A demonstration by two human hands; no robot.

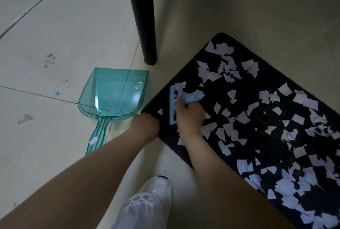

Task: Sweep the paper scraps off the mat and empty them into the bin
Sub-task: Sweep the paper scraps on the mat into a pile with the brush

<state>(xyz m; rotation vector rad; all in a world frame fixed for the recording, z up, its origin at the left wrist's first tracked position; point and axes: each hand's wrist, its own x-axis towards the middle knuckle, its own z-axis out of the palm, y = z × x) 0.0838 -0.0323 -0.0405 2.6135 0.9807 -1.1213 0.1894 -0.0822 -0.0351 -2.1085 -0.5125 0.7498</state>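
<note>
Pale tiled floor [46, 32] carries everything here. A dark mat [257, 103] lies slantwise from the centre toward four o'clock, strewn with white paper scraps [228, 129]. Just beside its corner, at nine o'clock from it, a clear teal dustpan [112, 94] rests flat, handle pointing to seven o'clock. A black furniture leg [145, 26] stands at twelve o'clock. A white shoe [156, 192] stands at six.

a single head view is given, aimed steeply down and forward from close above the floor [239, 17], with the mat [257, 100] at right.
</note>
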